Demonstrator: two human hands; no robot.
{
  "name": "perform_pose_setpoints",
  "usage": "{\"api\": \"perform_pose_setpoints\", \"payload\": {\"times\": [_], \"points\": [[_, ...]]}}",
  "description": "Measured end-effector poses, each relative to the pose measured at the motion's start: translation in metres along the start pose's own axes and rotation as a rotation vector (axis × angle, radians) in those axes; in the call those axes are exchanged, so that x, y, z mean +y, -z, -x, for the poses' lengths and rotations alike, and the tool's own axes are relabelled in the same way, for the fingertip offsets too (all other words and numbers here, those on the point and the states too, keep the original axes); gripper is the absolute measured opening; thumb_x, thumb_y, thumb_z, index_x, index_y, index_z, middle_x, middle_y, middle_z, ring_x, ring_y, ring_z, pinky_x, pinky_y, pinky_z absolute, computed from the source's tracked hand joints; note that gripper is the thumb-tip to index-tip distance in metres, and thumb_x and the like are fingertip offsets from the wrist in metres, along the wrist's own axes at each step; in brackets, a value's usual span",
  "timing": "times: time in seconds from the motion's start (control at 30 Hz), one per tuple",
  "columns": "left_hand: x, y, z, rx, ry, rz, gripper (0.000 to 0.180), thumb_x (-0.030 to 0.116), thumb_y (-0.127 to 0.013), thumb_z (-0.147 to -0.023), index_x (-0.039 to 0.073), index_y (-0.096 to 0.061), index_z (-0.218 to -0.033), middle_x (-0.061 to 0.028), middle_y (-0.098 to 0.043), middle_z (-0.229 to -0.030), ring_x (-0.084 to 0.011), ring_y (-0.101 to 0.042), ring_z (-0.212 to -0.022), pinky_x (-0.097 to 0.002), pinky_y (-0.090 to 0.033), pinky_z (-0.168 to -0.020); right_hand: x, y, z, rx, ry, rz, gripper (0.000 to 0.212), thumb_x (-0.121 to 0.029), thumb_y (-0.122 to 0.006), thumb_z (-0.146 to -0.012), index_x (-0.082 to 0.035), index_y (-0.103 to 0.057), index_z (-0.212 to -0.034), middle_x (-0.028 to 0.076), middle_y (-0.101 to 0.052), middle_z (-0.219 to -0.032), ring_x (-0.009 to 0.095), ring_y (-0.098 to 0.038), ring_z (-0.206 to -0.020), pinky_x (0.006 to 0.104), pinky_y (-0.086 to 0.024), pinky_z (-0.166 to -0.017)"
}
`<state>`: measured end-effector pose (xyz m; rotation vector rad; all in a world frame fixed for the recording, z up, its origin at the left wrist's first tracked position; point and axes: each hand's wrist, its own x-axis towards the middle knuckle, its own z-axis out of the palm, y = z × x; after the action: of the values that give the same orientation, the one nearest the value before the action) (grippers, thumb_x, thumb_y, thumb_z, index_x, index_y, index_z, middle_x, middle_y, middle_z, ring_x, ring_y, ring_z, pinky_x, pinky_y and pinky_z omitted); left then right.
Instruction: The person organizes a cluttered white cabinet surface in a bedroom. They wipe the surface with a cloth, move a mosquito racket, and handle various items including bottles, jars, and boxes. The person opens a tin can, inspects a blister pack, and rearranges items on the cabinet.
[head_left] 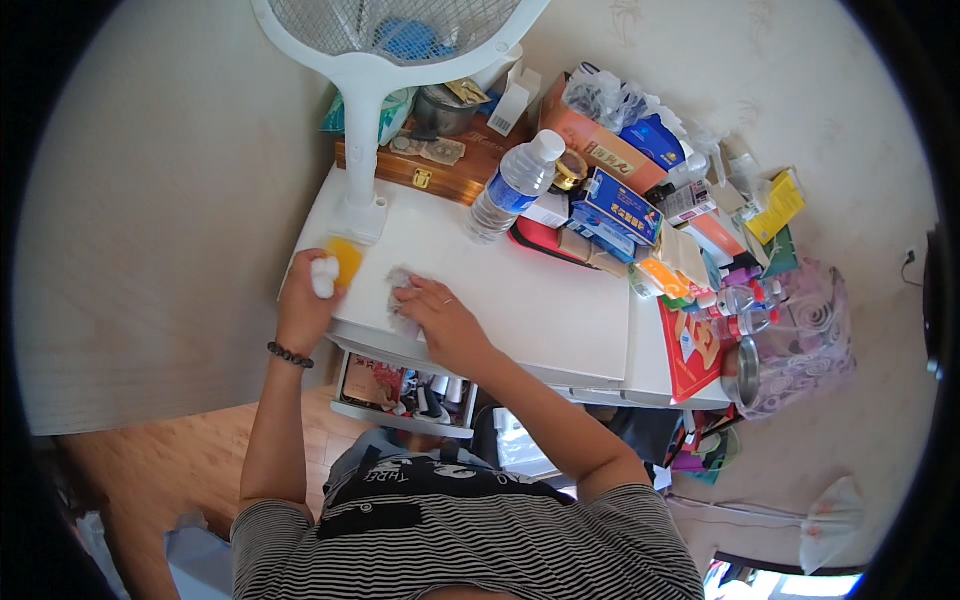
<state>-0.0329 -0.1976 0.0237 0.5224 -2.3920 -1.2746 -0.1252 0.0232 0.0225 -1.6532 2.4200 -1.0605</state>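
Note:
My left hand [305, 302], with a beaded bracelet at the wrist, is closed round a small yellow thing [345, 258] with a rounded white part [324, 278]; its exact kind is unclear. It is over the left end of a white desktop [560, 310], near the front edge. To its right, my right hand [440, 318] presses a crumpled grey cloth [402, 300] flat on the surface, fingers bent over it. Just beyond my left hand stands the base of a white electric fly swatter [365, 160], upright.
A clear water bottle [515, 188] stands at the back, before a wooden box [425, 178] with coins and notes on it. Boxes [615, 212] and bags crowd the right rear. Below the desk edge an open drawer [400, 415] juts toward me.

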Motion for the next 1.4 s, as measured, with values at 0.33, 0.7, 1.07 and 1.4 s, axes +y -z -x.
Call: {"api": "perform_pose_setpoints", "payload": {"times": [0.33,0.7,1.07,1.4], "points": [[-0.030,-0.011,-0.008,0.115,-0.046,0.108,0.047,-0.001,-0.065,-0.081,0.003,-0.047,-0.124,-0.0112,-0.057,-0.118,-0.0208,-0.056,-0.106,-0.0326,-0.046,-0.092,-0.005,-0.014,0.018,0.097,-0.026,0.197,0.026,-0.001,-0.055,-0.076,-0.005,-0.061,-0.102,0.010,-0.052,-0.132,0.036,-0.037,-0.134,0.0474,-0.031,-0.110],[-0.012,-0.019,-0.009,0.153,0.026,0.000,0.047,0.006,-0.069,-0.081,0.003,-0.049,-0.123,-0.0111,-0.060,-0.114,-0.0203,-0.058,-0.104,-0.0314,-0.047,-0.089,0.048,0.097,0.117,0.544,-0.212,0.337,0.031,0.011,-0.050,-0.074,-0.001,-0.062,-0.100,0.015,-0.063,-0.113,0.036,-0.056,-0.114,0.0441,-0.046,-0.095],[-0.015,-0.013,-0.003,0.165,0.026,-0.069,0.048,0.006,-0.069,-0.080,0.002,-0.050,-0.123,-0.0119,-0.061,-0.113,-0.0214,-0.060,-0.101,-0.0324,-0.048,-0.087,0.046,0.000,-0.012,0.240,-0.106,0.251,0.033,-0.005,-0.051,-0.082,-0.003,-0.062,-0.113,0.016,-0.051,-0.134,0.037,-0.046,-0.126,0.0441,-0.034,-0.108],[-0.044,-0.016,-0.014,0.142,-0.003,-0.068,0.046,0.003,-0.067,-0.080,0.002,-0.050,-0.123,-0.0134,-0.057,-0.118,-0.0251,-0.056,-0.108,-0.0350,-0.044,-0.094,0.099,0.163,0.221,0.548,-0.685,0.498,0.033,0.006,-0.052,-0.082,-0.002,-0.062,-0.112,0.021,-0.060,-0.119,0.038,-0.058,-0.109,0.0415,-0.050,-0.091]]}}
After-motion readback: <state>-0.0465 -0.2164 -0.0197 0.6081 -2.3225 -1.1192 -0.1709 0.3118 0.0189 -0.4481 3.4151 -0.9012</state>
